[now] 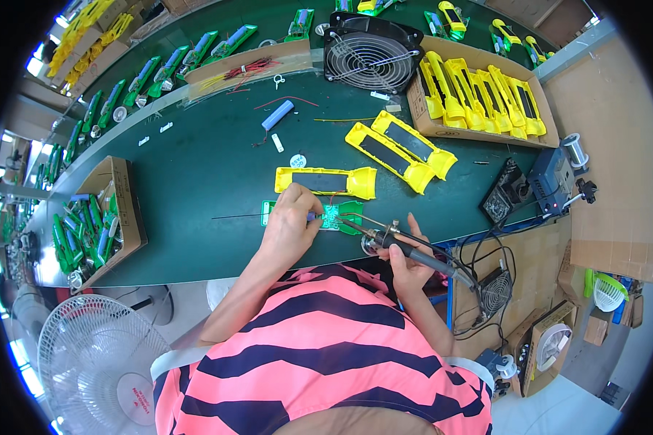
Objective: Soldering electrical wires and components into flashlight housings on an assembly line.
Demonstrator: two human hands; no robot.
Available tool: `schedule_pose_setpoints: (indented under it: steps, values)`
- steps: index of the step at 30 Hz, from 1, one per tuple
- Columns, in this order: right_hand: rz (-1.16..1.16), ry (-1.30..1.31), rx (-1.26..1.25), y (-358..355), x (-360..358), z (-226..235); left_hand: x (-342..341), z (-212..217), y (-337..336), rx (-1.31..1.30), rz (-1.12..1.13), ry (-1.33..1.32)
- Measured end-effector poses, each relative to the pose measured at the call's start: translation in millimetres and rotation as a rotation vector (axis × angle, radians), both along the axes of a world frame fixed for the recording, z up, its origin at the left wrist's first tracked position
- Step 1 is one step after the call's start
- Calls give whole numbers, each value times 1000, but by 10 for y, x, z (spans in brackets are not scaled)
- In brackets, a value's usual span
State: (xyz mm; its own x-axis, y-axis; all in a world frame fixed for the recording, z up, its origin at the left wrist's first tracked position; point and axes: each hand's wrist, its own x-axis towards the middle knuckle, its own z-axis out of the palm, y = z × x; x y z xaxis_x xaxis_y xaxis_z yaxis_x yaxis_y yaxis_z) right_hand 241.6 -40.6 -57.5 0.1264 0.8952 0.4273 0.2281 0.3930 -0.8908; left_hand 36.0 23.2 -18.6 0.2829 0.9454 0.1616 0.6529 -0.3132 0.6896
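Observation:
My right hand [408, 270] is closed around a soldering iron [421, 258] with a thin metal tube along its side. The iron's tip points left, over a small green circuit board [331, 217] in a green plastic housing [352, 211]. My left hand [289, 226] lies over the housing's left part, its fingertips pinched at the board's left edge. What they pinch is hidden; a bit of blue shows beside them. A thin dark wire [236, 217] sticks out left of this hand. Just beyond lies a yellow casing half [325, 182] with a dark panel, a red wire between it and the board.
Two yellow casings [403, 154] and a blue battery cell [278, 115] lie farther back. A black fan [372, 54] stands by a carton of yellow casings [479, 101]. At right is a blue soldering station [551, 181]; at left, a carton of green housings [127, 206] and a white fan [101, 355].

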Motion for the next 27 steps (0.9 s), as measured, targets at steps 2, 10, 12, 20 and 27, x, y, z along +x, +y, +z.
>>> schedule_pose_setpoints:
  steps: [2,10,12,20,27]
  values:
    - [18,165,-128,-46,13,-28,4,-7,8,-39,5,-39]
    - [-3,178,-127,-38,17,33,-336,0,-282,346,161,481]
    - [7,166,-124,-44,31,19,-462,-2,-267,227,268,552]
    - [44,234,-236,27,24,47,-266,8,-195,488,-128,147]
    - [79,271,-217,70,49,81,-147,-142,-122,426,-191,136]
